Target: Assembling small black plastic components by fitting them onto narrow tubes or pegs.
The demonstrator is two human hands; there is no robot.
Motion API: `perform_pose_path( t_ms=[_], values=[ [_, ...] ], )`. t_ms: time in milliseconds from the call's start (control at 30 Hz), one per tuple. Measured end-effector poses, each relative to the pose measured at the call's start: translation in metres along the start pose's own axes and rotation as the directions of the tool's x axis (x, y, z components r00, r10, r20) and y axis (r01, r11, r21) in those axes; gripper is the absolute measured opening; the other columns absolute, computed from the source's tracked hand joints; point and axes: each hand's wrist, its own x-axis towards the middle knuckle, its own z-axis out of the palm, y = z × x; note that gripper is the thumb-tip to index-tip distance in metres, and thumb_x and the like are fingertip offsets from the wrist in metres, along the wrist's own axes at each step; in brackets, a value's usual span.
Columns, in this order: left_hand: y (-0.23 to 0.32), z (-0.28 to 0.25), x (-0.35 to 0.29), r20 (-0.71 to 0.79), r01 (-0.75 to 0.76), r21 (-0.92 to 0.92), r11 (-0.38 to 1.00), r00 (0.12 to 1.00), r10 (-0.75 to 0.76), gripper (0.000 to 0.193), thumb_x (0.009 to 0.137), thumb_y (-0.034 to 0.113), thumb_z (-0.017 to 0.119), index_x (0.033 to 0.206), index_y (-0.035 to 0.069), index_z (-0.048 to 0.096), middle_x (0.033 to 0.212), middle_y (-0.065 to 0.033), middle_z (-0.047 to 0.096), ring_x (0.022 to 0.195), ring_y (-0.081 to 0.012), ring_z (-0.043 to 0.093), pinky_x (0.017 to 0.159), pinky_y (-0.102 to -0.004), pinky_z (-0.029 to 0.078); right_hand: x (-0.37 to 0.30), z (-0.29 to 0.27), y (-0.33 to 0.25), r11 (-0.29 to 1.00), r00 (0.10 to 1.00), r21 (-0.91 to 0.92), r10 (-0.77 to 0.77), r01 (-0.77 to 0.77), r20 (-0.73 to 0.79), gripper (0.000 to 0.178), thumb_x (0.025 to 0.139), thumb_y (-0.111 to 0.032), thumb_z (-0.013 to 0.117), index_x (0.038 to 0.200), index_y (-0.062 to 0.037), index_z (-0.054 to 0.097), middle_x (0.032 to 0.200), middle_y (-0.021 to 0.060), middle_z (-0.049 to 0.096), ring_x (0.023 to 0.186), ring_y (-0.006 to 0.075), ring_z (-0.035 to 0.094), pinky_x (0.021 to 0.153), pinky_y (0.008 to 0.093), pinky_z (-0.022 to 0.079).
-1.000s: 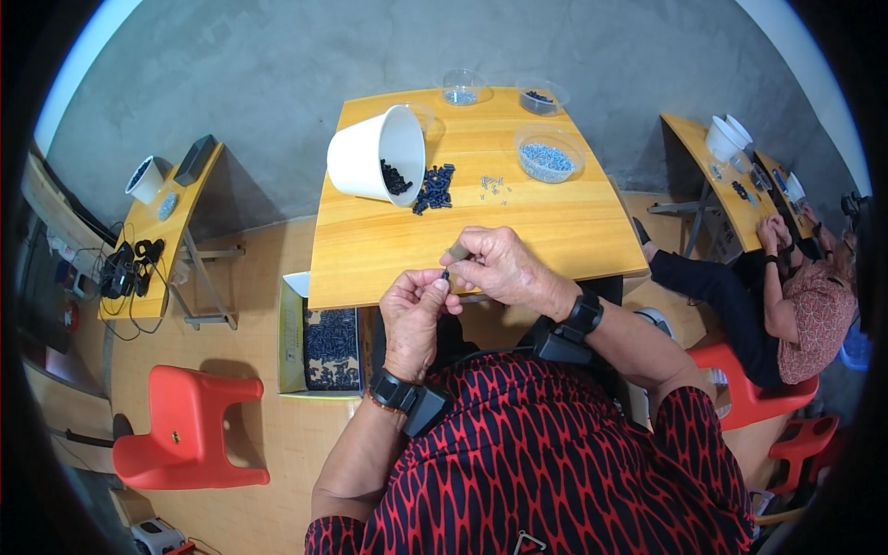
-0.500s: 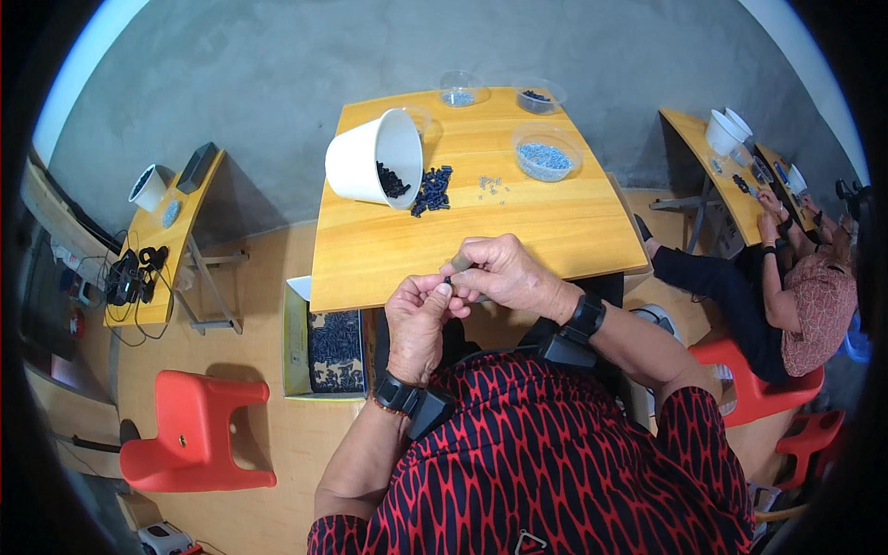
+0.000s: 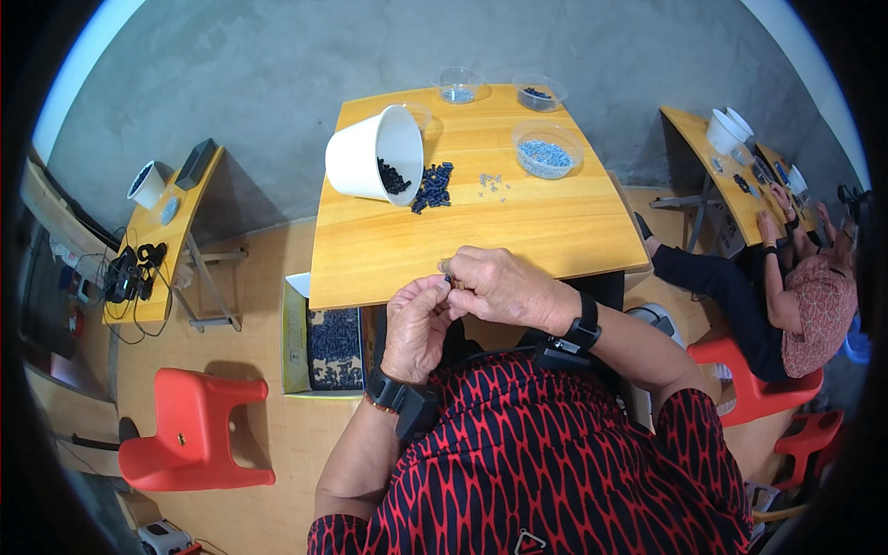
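Grey wall (image 3: pixel 277 83) behind wooden worktop (image 3: pixel 388 259). My left hand (image 3: pixel 413 328): fingers clamped on small dark piece (image 3: pixel 449 278) at worktop's near edge. My right hand (image 3: pixel 509 289) against left, fingers curled, cannot tell on what. Beyond: tipped white bucket (image 3: pixel 356 157), pile of dark pieces (image 3: pixel 433 189) by its mouth.

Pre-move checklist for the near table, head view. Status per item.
1. Small dark piece held in bare left hand: ok, pinched at the fingertips.
2. Bare right hand gripping it too: cannot tell, fingertips hidden.
3. Loose small silvery pieces on yellow wooden table: ok, scattered.
4. Loose dark cylindrical pieces on the table: ok, piled at the bucket's mouth.
5. White round bucket upright: not ok, on its side.
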Motion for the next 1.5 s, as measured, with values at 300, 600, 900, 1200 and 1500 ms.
perform_pose_path(
  t_ms=[300, 600, 900, 1200, 1500],
  values=[
    [0.003, 0.007, -0.004, -0.03, 0.031, 0.05, 0.998, 0.999, -0.029, 0.008, 0.096, 0.008, 0.058, 0.092, 0.002, 0.062, 0.087, -0.0077, 0.065, 0.078, -0.0175, 0.065, 0.076, -0.0352, 0.058, 0.0, 0.01, 0.009, 0.994, 0.998, -0.1, -0.052, 0.054, 0.024, 0.019, 0.083, -0.014, 0.065, 0.084, 0.0022, 0.056, 0.082, 0.0187, 0.059, 0.079, 0.0379, 0.063, 0.07, 0.0452, 0.053],
    [-0.003, 0.003, -0.002, -0.067, -0.119, 0.136, 0.984, 0.989, 0.129, 0.005, 0.094, 0.002, 0.061, 0.089, 0.001, 0.062, 0.084, -0.0069, 0.066, 0.072, -0.0143, 0.064, 0.069, -0.0307, 0.056, -0.001, 0.019, 0.011, 0.97, 0.977, -0.138, -0.208, 0.2, -0.051, 0.015, 0.082, -0.011, 0.065, 0.085, 0.0015, 0.057, 0.08, 0.0176, 0.059, 0.076, 0.0353, 0.063, 0.068, 0.0428, 0.054],
    [0.014, 0.001, 0.002, -0.153, -0.245, 0.242, 0.939, 0.946, 0.287, 0.006, 0.091, 0.003, 0.061, 0.086, 0.003, 0.063, 0.075, -0.0052, 0.063, 0.067, -0.0132, 0.061, 0.064, -0.0285, 0.053, 0.015, 0.018, 0.016, 0.998, 0.998, -0.009, -0.058, 0.058, 0.003, 0.016, 0.084, -0.01, 0.063, 0.091, 0.0032, 0.06, 0.085, 0.02, 0.061, 0.08, 0.0384, 0.063, 0.072, 0.0455, 0.053],
    [0.081, -0.121, 0.016, -0.651, -0.508, 0.514, 0.691, 0.294, 0.7, 0.014, 0.087, 0.001, 0.062, 0.1, 0.002, 0.057, 0.09, -0.0072, 0.062, 0.078, -0.0155, 0.06, 0.07, -0.0316, 0.052, 0.063, 0.012, 0.117, 0.974, 0.943, -0.092, 0.175, -0.208, -0.282, 0.012, 0.086, -0.008, 0.062, 0.091, 0.0019, 0.066, 0.089, 0.023, 0.064, 0.088, 0.0421, 0.062, 0.08, 0.0477, 0.051],
    [0.071, -0.172, 0.025, -0.753, -0.334, 0.498, 0.8, 0.291, 0.591, 0.038, 0.086, 0.004, 0.064, 0.12, -0.004, 0.049, 0.103, -0.0113, 0.057, 0.094, -0.0231, 0.057, 0.087, -0.0353, 0.048, 0.076, 0.019, 0.12, 0.954, 0.954, -0.161, 0.219, -0.254, -0.206, 0.01, 0.085, -0.007, 0.062, 0.088, 0.0023, 0.064, 0.09, 0.0233, 0.064, 0.09, 0.0425, 0.062, 0.081, 0.0474, 0.051]
  ],
)
